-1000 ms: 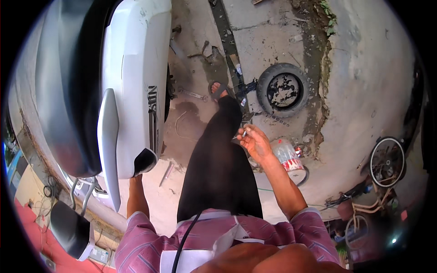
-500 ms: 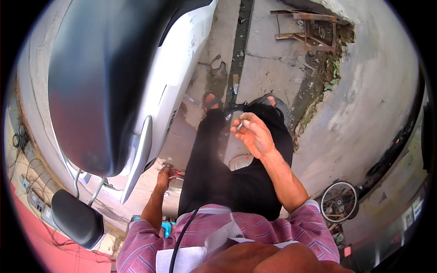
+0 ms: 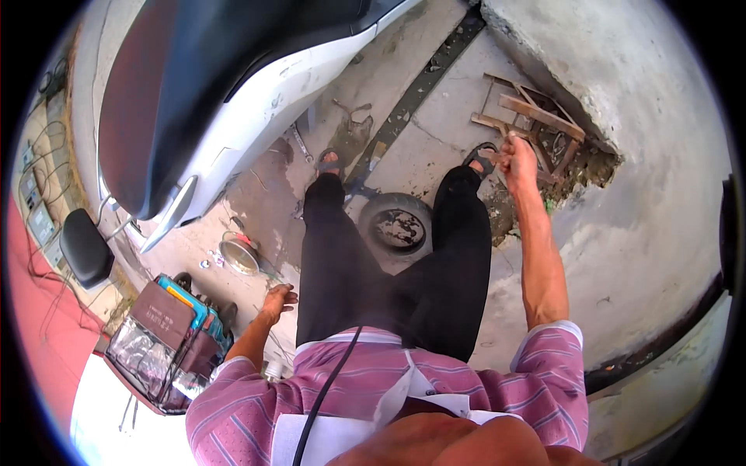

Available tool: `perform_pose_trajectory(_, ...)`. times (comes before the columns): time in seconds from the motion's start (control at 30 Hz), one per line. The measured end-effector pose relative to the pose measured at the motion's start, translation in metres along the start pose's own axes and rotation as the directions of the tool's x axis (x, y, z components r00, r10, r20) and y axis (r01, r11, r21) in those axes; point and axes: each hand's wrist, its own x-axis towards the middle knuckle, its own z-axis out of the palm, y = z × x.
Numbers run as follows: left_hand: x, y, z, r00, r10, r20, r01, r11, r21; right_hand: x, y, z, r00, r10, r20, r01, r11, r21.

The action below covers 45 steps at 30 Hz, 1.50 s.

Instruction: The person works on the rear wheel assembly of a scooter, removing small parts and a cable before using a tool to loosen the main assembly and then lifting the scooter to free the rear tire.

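Small object pinched in your closed right hand [image 3: 519, 159] looks light and easily dropped, so grip firmly; your left hand [image 3: 277, 299] hangs open.

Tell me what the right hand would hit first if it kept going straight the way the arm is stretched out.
Probably the wooden frame lying on the concrete: the right hand is closed and reaches toward its near edge. Depth is unclear, so contact cannot be told.

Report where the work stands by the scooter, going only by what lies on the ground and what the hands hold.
Done: nothing shows as finished. In hand: the right hand is closed around something small, too small to identify; the left hand hangs open, holding nothing. Left: the small tyre lies loose on the concrete between the feet, beside the white scooter, with a metal bowl nearby.
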Motion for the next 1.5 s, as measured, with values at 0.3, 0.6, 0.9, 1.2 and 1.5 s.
perform_pose_trajectory(0.3, -0.078, -0.054, 0.187, 0.913, 0.331, 0.239, -0.382, 0.900, 0.210, 0.119, -0.040, -0.095, 0.978, 0.179, -0.107, -0.189, 0.978, -0.092)
perform_pose_trajectory(0.6, -0.106, -0.034, 0.244, 0.996, -0.021, 0.084, 0.044, 0.956, -0.290, 0.175, -0.024, -0.084, 0.960, 0.269, 0.072, -0.275, 0.874, 0.401)
perform_pose_trajectory(0.9, -0.100, -0.015, 0.257, 0.992, -0.061, 0.108, 0.091, 0.950, -0.299, 0.127, -0.083, -0.170, 0.948, 0.317, 0.026, -0.307, 0.892, 0.331)
perform_pose_trajectory(1.2, -0.062, 0.020, 0.233, 0.994, 0.002, 0.107, 0.028, 0.961, -0.274, 0.078, -0.229, -0.217, 0.965, 0.199, -0.173, -0.139, 0.940, 0.311)
perform_pose_trajectory(1.5, -0.020, 0.062, 0.200, 0.987, 0.070, 0.142, -0.023, 0.951, -0.309, 0.104, -0.348, -0.282, 0.975, -0.053, -0.215, -0.003, 0.968, -0.250)
